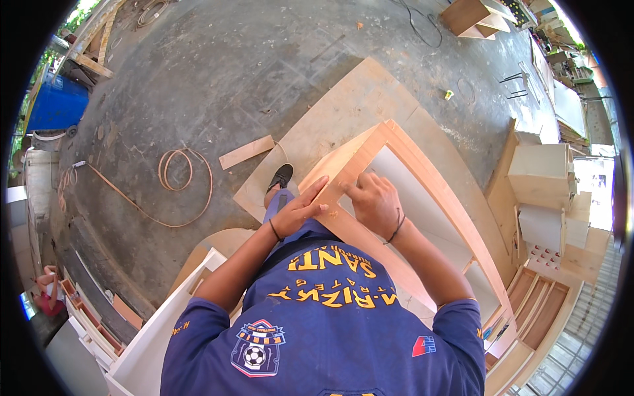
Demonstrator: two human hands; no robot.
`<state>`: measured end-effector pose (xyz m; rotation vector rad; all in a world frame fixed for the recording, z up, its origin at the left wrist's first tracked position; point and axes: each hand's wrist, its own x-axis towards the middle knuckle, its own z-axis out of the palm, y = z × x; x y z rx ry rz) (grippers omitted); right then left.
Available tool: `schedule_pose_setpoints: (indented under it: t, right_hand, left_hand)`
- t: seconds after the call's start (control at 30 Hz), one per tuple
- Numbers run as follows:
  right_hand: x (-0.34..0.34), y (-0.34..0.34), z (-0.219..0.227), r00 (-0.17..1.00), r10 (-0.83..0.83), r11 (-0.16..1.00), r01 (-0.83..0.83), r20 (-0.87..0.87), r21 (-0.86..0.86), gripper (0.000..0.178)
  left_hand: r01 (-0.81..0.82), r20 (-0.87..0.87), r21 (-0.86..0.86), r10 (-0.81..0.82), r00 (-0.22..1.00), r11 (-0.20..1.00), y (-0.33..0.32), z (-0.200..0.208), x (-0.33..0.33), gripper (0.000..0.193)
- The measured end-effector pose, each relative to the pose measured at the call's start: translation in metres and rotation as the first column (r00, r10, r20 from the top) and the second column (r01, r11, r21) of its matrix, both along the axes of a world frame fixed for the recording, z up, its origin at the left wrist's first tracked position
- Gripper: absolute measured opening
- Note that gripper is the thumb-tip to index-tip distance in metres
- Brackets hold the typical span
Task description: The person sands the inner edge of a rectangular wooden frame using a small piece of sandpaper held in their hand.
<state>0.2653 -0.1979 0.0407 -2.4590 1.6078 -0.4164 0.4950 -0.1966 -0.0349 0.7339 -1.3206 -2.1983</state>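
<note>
**Left hand spread on the cabinet's corner, right hand curled at its face**

The person's left hand (298, 210) lies along the edge with its fingers out straight and the thumb apart, bracing more than clasping. The right hand (374, 201) is bunched just over the wood, fingers folded; from where I stand I cannot tell whether it pinches anything.

Under it all spreads the grey floor (231, 79), with a big flat board (356, 86) on it. The cabinet (456, 218) sits over that board, right in front of the person, one corner close to their legs and the long side running away to the right. It looks stiff, and I'd judge it heavy and awkward for one person: better taken by two opposite sides of the outer frame than by one corner. The wood looks smooth and dry, so a flat palm may slide on it; curl the fingers round an edge. The white panel (422, 204) inside looks thin, likely to flex or mark, so don't lift by that. Smallest of all, pale crumbs (333, 214) dot the face near the left thumb; wiped away, they'd leave a surer hold.
</note>
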Motion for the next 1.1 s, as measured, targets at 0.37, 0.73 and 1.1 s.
schedule_pose_setpoints:
  t: [0.37,0.73,1.1]
  right_hand:
    - [-0.011,-0.015,-0.001,0.995,-0.100,0.994,0.100,-0.006,-0.033,0.029]
    - [-0.025,-0.036,0.007,0.980,-0.195,0.980,0.194,-0.031,-0.036,0.034]
    - [-0.003,-0.016,0.005,0.988,-0.150,0.988,0.149,-0.036,-0.044,0.030]
  left_hand:
    - [0.016,-0.018,0.032,-0.015,1.000,0.999,0.000,0.001,0.001,0.069]
    - [0.022,0.015,0.011,-0.022,1.000,1.000,0.000,0.001,0.002,0.069]
    - [0.018,0.039,-0.006,-0.017,0.999,1.000,-0.001,0.005,0.004,0.069]
